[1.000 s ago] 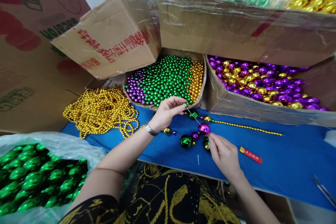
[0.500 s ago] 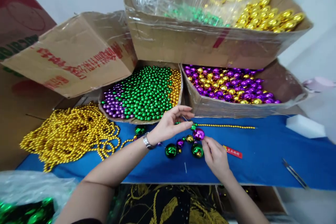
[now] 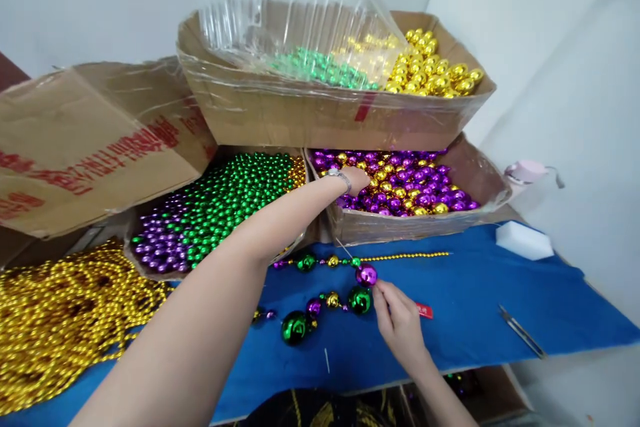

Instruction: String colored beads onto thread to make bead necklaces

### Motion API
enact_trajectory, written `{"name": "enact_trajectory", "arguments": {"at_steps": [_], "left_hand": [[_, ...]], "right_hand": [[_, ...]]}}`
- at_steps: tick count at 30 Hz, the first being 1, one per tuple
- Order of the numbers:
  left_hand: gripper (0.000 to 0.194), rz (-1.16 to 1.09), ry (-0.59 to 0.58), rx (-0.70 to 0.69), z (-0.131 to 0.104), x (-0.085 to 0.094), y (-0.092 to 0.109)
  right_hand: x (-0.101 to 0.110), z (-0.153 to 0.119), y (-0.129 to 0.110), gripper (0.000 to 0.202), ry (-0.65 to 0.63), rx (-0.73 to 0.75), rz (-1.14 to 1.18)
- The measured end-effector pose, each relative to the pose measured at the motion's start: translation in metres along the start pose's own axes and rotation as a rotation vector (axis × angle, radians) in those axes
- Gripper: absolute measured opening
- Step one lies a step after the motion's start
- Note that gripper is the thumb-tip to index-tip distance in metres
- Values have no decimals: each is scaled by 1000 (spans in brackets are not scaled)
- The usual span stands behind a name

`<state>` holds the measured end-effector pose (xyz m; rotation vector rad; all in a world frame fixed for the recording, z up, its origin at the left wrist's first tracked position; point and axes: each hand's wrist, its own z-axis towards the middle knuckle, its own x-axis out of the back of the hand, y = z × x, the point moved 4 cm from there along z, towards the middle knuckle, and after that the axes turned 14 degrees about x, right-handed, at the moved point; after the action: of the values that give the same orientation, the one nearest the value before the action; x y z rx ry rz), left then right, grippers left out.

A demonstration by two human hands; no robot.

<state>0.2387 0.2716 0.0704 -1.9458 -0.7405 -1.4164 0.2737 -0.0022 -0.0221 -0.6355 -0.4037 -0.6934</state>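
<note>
My left hand [image 3: 357,180] reaches into the box of purple and gold beads [image 3: 420,180]; its fingertips are hidden among the beads. Between the thumb and fingers of my right hand [image 3: 401,323] is a shiny purple bead [image 3: 367,274], pinched at its lower right side. A small green bead [image 3: 355,262] sits just above it, with a thin needle or wire [image 3: 344,249] sticking up to the left. Below, on the blue cloth, lies the rest of the strand, with a large green bead [image 3: 294,328], another green bead [image 3: 359,300] and a gold bead [image 3: 333,299].
A box of green and purple beads [image 3: 235,200] stands at the left, beside a heap of gold bead strands [image 3: 65,320]. Above is a carton [image 3: 300,110] with gold and green beads under plastic. Thread snips [image 3: 523,331] and a white block [image 3: 524,241] lie at the right.
My left hand has left the strand and moved up into the purple and gold bead box. My right hand keeps its pinch on the purple bead. The head view has shifted.
</note>
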Motion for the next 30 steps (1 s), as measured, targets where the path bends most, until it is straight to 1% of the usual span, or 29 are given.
{"name": "enact_trajectory", "arguments": {"at_steps": [1,2,3,5,6,8,10,11,13,16,19,26,28,30], "left_hand": [[33,-36,32,-23,-6,3,-3],[33,-117,84,-62,-17,8,-6],[33,-252,151,-115,-32,12,-10],[37,-672,265,-225,-72,17,-21],[39,-920,283,-254,-94,15,-27],[42,-1370,210,-239,-135,-1,-34],[41,-1721,116,-175,-168,-25,-34],[40,-1851,84,-134,-181,-38,-33],[39,-2024,59,-61,-200,-60,-31],[36,-2124,96,11,-215,-82,-32],[33,-2131,131,53,-223,-91,-34],[34,-2069,174,67,-234,-95,-42],[33,-1992,212,67,-237,-93,-44],[33,-1840,246,74,-241,-89,-44]], "right_hand": [[2,1,0,15,7,-1,-4],[4,1,0,15,14,-3,-8],[7,2,-1,15,22,-6,-12],[10,3,-3,14,33,-7,-18],[11,3,-5,14,36,-5,-20],[12,5,-9,13,39,9,-25],[10,7,-13,13,29,39,-30],[8,8,-15,13,21,56,-32],[4,10,-19,13,0,84,-33],[-2,12,-24,14,-41,103,-38],[-6,12,-27,16,-74,125,-39],[-9,12,-32,15,-98,171,-58],[-10,12,-33,16,-104,186,-73],[-10,12,-34,16,-108,227,-128]]}}
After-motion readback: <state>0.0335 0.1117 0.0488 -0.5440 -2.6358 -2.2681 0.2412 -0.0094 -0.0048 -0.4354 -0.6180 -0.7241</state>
